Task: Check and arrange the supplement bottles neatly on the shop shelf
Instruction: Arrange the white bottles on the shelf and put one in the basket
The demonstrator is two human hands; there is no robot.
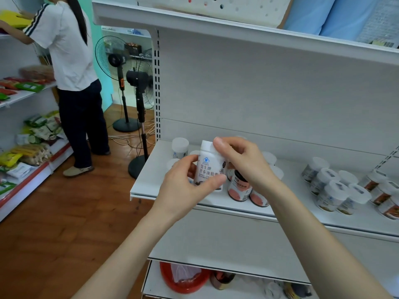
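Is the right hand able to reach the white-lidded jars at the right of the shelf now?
Probably yes: only bare shelf lies between the right hand and the white-lidded jars. But it grips the white bottle with the left hand, so it must let go first.

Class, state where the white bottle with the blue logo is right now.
Left of centre in the head view, the white bottle is held between the left hand and right hand, over the left end of the shelf, beside the pink-labelled bottles.
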